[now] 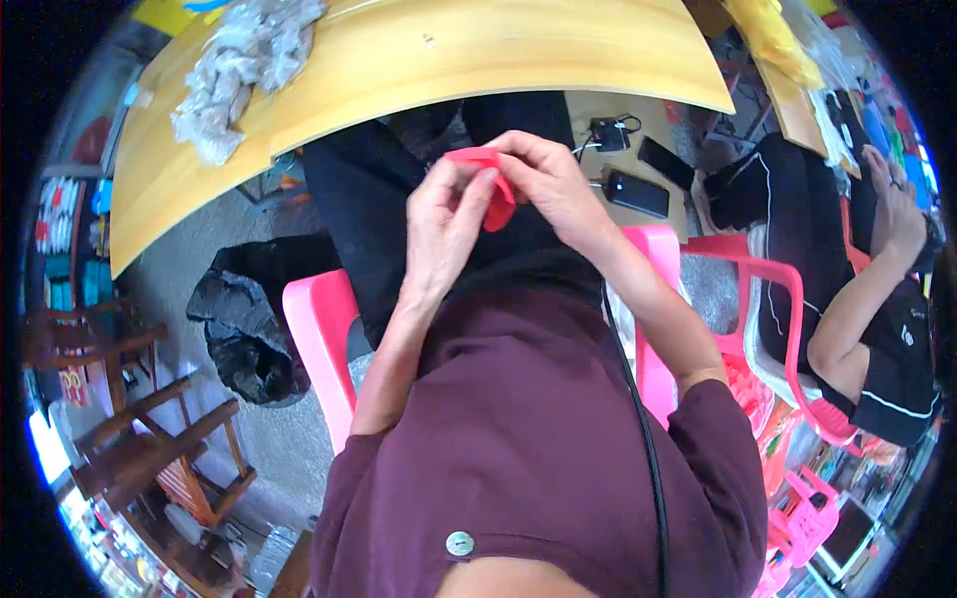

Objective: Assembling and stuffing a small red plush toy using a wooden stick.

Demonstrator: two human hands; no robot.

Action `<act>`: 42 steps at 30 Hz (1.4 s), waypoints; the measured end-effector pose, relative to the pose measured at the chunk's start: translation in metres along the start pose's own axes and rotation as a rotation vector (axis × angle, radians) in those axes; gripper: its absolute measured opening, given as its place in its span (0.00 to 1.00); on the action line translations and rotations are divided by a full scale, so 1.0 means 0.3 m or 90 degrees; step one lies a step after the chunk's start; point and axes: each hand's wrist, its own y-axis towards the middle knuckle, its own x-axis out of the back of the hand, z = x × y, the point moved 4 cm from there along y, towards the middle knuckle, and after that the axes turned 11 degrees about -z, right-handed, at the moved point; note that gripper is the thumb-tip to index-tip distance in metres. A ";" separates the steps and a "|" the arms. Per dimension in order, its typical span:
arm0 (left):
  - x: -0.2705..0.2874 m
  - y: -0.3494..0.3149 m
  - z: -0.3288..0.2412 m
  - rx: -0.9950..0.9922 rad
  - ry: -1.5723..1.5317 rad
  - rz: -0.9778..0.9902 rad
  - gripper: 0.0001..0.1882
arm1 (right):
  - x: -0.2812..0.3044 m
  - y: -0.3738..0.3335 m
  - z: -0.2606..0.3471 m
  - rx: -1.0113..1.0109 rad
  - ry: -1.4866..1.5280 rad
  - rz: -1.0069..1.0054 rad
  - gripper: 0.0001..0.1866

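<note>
Above my lap, both hands meet on a small strip of red material [501, 206], partly folded and partly hidden by my fingers. My left hand [449, 204] is closed on its left side, the thumb pressed against it; the fingers are somewhat smeared by motion. From the other side my right hand [543, 174] pinches its upper right part. A loop of the red strip hangs down between the two hands. Whether it is paper, ribbon or cloth I cannot tell.
Ahead stands a wooden table [478, 55] with crumpled clear plastic [244, 70] on its left. Phones [638, 193] and cables lie right of my knees. A pink chair [317, 319] holds me. A black bag [254, 319] is on the floor at left; another person [867, 299] sits at right.
</note>
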 end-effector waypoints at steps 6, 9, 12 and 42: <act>-0.042 -0.049 0.060 0.099 -0.040 0.056 0.07 | 0.064 -0.069 -0.013 -0.033 -0.191 0.011 0.10; -0.040 -0.050 0.075 0.101 -0.050 0.055 0.06 | 0.066 -0.080 -0.039 -0.014 -0.200 -0.004 0.10; -0.043 -0.055 0.089 0.091 -0.056 0.041 0.07 | 0.066 -0.083 -0.048 -0.023 -0.104 -0.017 0.09; -0.043 -0.082 0.055 -0.216 0.084 -0.093 0.07 | 0.054 -0.116 -0.017 0.076 -0.036 -0.092 0.02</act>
